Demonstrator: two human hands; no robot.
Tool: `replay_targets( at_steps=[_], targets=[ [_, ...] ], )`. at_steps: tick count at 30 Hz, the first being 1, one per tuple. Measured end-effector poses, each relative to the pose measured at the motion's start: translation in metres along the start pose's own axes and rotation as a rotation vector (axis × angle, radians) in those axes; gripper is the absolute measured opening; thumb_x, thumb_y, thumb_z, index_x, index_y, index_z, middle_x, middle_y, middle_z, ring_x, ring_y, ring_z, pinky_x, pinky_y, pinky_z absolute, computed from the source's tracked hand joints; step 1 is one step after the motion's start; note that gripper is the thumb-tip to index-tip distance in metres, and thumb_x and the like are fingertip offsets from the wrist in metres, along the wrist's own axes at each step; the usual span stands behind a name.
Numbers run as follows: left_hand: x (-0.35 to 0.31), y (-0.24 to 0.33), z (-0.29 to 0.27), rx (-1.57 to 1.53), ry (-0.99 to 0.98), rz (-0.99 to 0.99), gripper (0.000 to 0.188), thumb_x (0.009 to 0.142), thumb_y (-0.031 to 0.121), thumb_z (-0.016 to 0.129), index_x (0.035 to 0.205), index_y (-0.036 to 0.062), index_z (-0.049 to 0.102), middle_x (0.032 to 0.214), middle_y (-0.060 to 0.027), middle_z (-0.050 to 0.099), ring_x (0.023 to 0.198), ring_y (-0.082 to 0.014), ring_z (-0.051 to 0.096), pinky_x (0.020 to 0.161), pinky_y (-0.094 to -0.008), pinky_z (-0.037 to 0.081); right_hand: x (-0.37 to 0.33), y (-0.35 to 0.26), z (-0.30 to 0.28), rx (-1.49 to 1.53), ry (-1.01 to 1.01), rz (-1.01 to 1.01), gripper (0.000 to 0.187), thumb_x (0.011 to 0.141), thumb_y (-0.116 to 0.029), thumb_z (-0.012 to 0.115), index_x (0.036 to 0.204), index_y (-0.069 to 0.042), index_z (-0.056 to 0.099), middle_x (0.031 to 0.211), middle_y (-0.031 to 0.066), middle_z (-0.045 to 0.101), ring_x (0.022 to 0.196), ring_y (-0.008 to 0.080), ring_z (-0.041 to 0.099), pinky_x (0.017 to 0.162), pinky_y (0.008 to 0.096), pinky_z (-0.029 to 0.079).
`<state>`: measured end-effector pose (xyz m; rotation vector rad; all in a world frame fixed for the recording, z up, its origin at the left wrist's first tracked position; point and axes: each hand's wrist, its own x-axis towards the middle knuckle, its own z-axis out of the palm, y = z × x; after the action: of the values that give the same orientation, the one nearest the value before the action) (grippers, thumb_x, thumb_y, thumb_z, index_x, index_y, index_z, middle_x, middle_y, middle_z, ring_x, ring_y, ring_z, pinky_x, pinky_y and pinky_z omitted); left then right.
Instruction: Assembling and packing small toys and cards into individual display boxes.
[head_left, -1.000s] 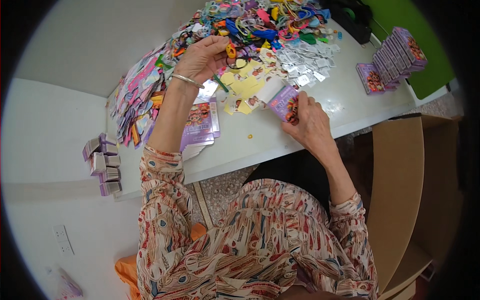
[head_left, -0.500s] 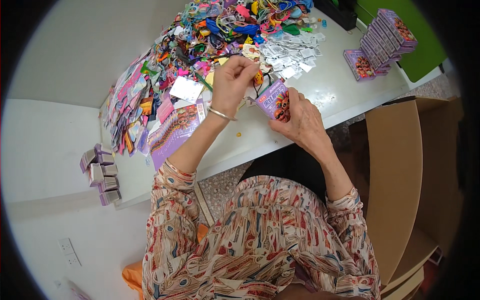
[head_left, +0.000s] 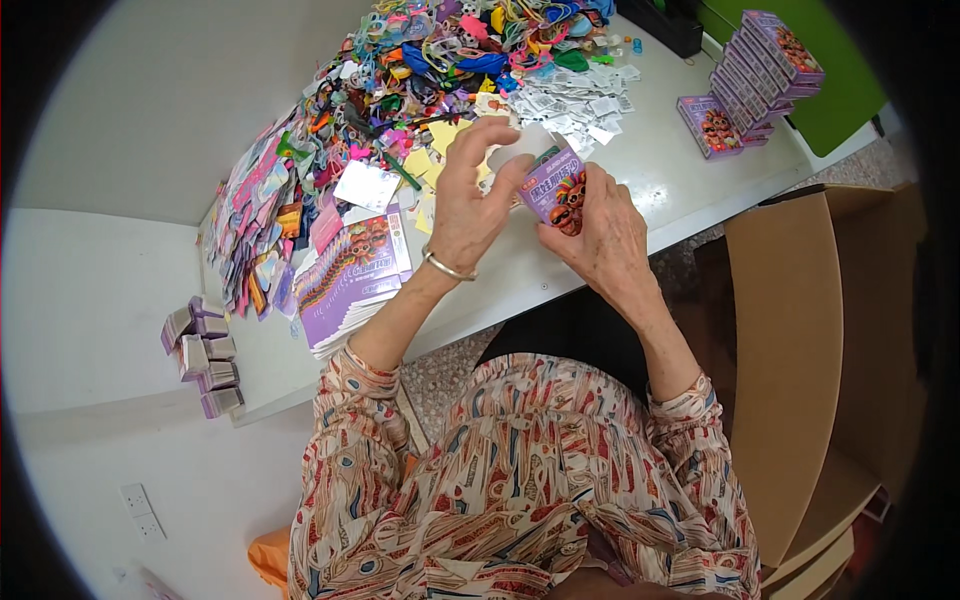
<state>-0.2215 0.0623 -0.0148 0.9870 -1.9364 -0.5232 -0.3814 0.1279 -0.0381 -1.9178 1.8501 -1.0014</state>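
My right grip point(head_left: 605, 232) holds the purple rectangular cardboard box point(head_left: 553, 187) over the white worktop point(head_left: 690, 190); my left grip point(head_left: 470, 200), loosely open, is beside it. I judge: filling step, next calls for closing flap

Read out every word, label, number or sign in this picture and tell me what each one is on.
I don't copy printed wording, but here is where it stands:
Purple box in the right hand: pale title lettering.
Fanned flat purple cartons: title lettering, partly overlapped.
Stacked purple boxes: lettering too small to read.
Small white packets: grey print, too small to read.
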Motion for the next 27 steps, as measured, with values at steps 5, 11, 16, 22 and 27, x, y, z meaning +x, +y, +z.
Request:
replay_targets(
  at_steps=[5, 11, 16, 22, 27],
  targets=[
    [-0.023, -0.004, 0.002, -0.584, -0.140, -0.364, 0.039, 0.086, 0.005, 0.069, 0.122, 0.0015, 0.055, 0.095, -0.0007, 0.061, 0.081, -0.0055, 0.056, 0.071, -0.0192, 0.047, 0.000, 0.000, 0.000, 0.075, 0.030, -0.008, 0.070, 0.067, -0.027, 0.076, 0.119, 0.005, 0.041, 0.098, 0.0221, 0.058, 0.093, 0.0378, 0.059, 0.078, 0.0446, 0.049],
    [-0.025, -0.007, 0.010, -0.684, -0.225, -0.382, 0.040, 0.089, 0.005, 0.065, 0.127, 0.0011, 0.054, 0.108, -0.0036, 0.062, 0.091, -0.0079, 0.057, 0.080, -0.0225, 0.049, 0.000, -0.004, -0.004, 0.091, -0.036, 0.029, 0.096, 0.064, -0.031, 0.079, 0.136, 0.007, 0.028, 0.114, 0.0265, 0.058, 0.093, 0.0394, 0.063, 0.077, 0.0431, 0.053],
    [-0.023, -0.014, 0.005, -0.552, -0.403, -0.338, 0.040, 0.093, 0.007, 0.060, 0.131, 0.0018, 0.052, 0.117, -0.0077, 0.061, 0.099, -0.0108, 0.057, 0.086, -0.0248, 0.048, 0.001, 0.004, -0.004, 0.112, -0.110, -0.001, 0.104, 0.062, -0.032, 0.081, 0.140, 0.006, 0.024, 0.120, 0.0283, 0.055, 0.093, 0.0393, 0.065, 0.078, 0.0430, 0.054],
    [-0.018, 0.005, -0.007, -0.105, -0.559, -0.221, 0.038, 0.096, 0.011, 0.052, 0.133, 0.0039, 0.051, 0.121, -0.0137, 0.060, 0.107, -0.0203, 0.056, 0.096, -0.0308, 0.042, 0.002, 0.009, -0.005, 0.115, -0.124, -0.076, 0.096, 0.061, -0.032, 0.080, 0.136, 0.003, 0.031, 0.120, 0.0269, 0.056, 0.093, 0.0395, 0.064, 0.079, 0.0423, 0.053],
    [-0.024, 0.013, 0.007, -0.061, -0.268, 0.068, 0.036, 0.095, 0.007, 0.049, 0.130, -0.0006, 0.051, 0.118, -0.0179, 0.060, 0.111, -0.0328, 0.055, 0.096, -0.0359, 0.042, 0.003, 0.009, -0.005, 0.105, -0.117, -0.111, 0.087, 0.063, -0.032, 0.077, 0.133, 0.000, 0.036, 0.115, 0.0252, 0.057, 0.092, 0.0400, 0.064, 0.079, 0.0422, 0.053]
  ],
)
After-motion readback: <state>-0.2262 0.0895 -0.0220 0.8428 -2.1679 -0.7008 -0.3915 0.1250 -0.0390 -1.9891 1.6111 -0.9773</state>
